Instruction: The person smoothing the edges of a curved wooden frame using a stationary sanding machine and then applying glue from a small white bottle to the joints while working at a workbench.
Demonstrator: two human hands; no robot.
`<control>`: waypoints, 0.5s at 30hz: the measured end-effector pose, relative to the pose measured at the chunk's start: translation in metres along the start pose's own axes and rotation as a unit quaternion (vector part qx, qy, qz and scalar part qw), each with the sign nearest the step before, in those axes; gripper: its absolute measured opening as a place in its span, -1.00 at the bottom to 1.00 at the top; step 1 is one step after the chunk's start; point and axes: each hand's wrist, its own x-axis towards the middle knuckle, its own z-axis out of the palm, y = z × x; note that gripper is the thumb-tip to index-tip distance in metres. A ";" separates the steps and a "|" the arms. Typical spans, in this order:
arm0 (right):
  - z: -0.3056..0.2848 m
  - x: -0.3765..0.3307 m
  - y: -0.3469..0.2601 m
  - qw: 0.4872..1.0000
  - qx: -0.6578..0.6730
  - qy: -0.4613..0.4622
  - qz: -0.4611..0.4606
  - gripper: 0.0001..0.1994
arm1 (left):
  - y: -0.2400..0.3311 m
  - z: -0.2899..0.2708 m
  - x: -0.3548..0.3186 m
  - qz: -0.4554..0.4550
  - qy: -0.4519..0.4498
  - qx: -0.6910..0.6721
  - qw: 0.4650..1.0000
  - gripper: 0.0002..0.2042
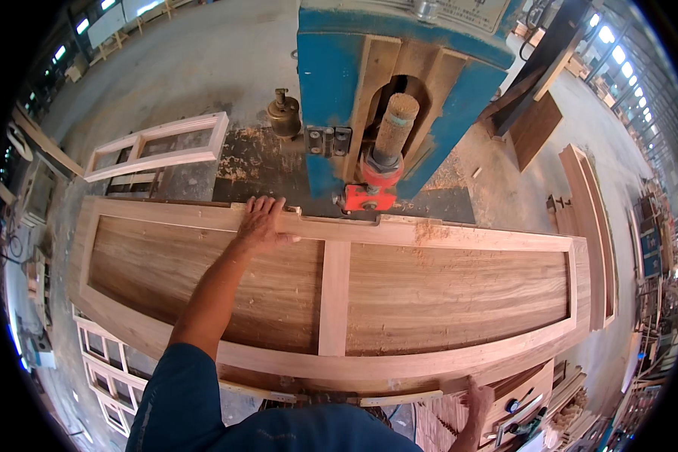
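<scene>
In front of me lies a long framed wooden panel (334, 297) with two recessed fields, a middle rail and wood shavings on it. My left hand (261, 224) rests on its far rail, fingers stretched over the edge and thumb apart, beside a short wooden strip (290, 212). At the near edge, right of my body, my right hand (477, 399) touches the frame with its fingers partly hidden. Beyond the far edge stands a blue woodworking machine (331, 83). Its upright spindle (395, 132) ends in a red head (369, 197) close to the panel's edge.
A brass-coloured oil cup (283, 113) hangs on the machine's left. Pale wooden frames lie left (154, 147) and lower left (109, 369). Long boards (591, 233) stand at the right. Tools lie on a wooden surface (523, 399) near my right hand. Shavings cover the machine's base.
</scene>
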 end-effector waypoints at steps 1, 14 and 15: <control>0.008 0.026 0.027 0.907 -0.214 0.263 -0.252 -0.50 | 0.002 -0.002 0.004 0.004 -0.003 0.006 1.000 0.06; 0.066 0.007 -0.056 0.895 0.437 0.024 -0.090 -0.50 | 0.003 -0.005 -0.002 0.016 -0.006 0.021 1.000 0.04; 0.068 0.015 -0.056 0.923 0.367 0.048 -0.105 -0.47 | 0.003 -0.003 -0.004 0.022 -0.001 0.027 0.999 0.04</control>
